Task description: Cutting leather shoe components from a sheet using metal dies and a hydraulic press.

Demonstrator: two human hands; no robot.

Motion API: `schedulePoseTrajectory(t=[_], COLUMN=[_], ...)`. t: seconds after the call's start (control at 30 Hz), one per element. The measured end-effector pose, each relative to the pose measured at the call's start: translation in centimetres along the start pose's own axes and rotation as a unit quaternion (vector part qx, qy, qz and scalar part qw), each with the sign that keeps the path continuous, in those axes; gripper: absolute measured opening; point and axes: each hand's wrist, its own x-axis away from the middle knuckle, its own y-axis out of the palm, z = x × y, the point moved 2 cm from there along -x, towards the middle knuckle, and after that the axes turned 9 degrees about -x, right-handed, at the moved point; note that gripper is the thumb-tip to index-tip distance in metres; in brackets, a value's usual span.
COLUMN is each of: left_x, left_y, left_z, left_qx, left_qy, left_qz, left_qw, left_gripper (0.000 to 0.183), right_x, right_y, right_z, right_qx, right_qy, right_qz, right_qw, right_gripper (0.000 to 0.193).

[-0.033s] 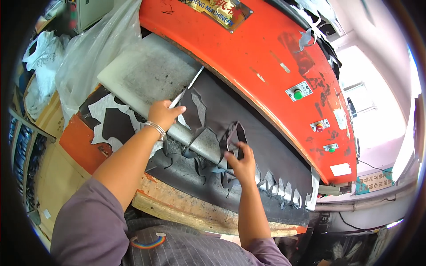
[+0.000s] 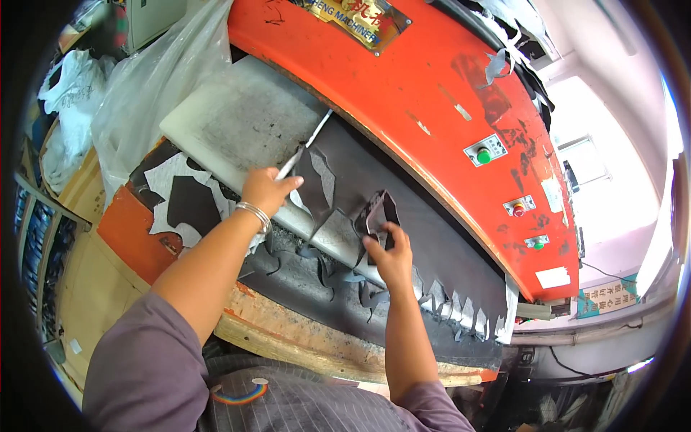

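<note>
A dark leather-like sheet [image 2: 425, 216] with a pale underside lies across the light cutting board [image 2: 216, 122], its near edge cut into ragged points. My left hand [image 2: 265, 191] is closed on the sheet's left edge, where a white strip of the underside shows. My right hand [image 2: 392, 255] grips a dark cutting die [image 2: 374, 216], a thin-walled open frame standing on or just above the sheet near its cut edge; I cannot tell whether it touches. Between the hands, a pointed flap of the sheet [image 2: 314, 176] is folded up.
A red press beam [image 2: 432, 129] with green and red buttons spans the far side. Dark scraps [image 2: 324, 273] hang over the board's near edge above a wooden rail [image 2: 288, 335]. Grey-white offcuts [image 2: 173, 180] and a clear plastic sheet [image 2: 158, 101] are at the left.
My right hand and the cutting die have shifted slightly away from me, and the die has turned a little. My left hand stays on the sheet's edge.
</note>
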Motion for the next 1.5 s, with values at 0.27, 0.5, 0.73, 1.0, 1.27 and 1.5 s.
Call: schedulePoseTrajectory(t=[0.27,0.5,0.73,1.0,1.27,1.5], left_x=[1.6,-3.0,-5.4,2.3,9.8,7.0], left_y=[-1.0,0.8,3.1,0.5,-6.1,-1.8], left_z=[0.4,3.2,5.3,2.6,-2.4,1.9], left_qx=[-0.181,-0.507,-0.624,-0.15,-0.242,-0.233], left_qy=[0.183,0.264,0.164,0.38,0.253,0.433], left_qz=[0.125,-0.067,-0.166,0.093,-0.102,-0.042], left_qw=[0.958,0.818,0.746,0.908,0.931,0.87], left_gripper=[0.033,0.048,0.042,0.018,0.023,0.05], right_x=[-5.3,-1.6,-1.0,-0.7,-0.5,-0.1], right_y=[3.5,3.6,3.4,3.2,3.3,3.4], right_z=[-0.7,1.5,3.4,3.4,2.8,2.9], right_qx=[0.106,0.131,0.122,0.132,0.146,0.162], right_qy=[-0.053,-0.07,-0.05,-0.065,-0.062,-0.06], right_qz=[-0.05,0.002,0.018,0.029,0.028,0.027], right_qw=[0.992,0.989,0.991,0.989,0.987,0.985], right_gripper=[0.059,0.094,0.088,0.085,0.085,0.087])
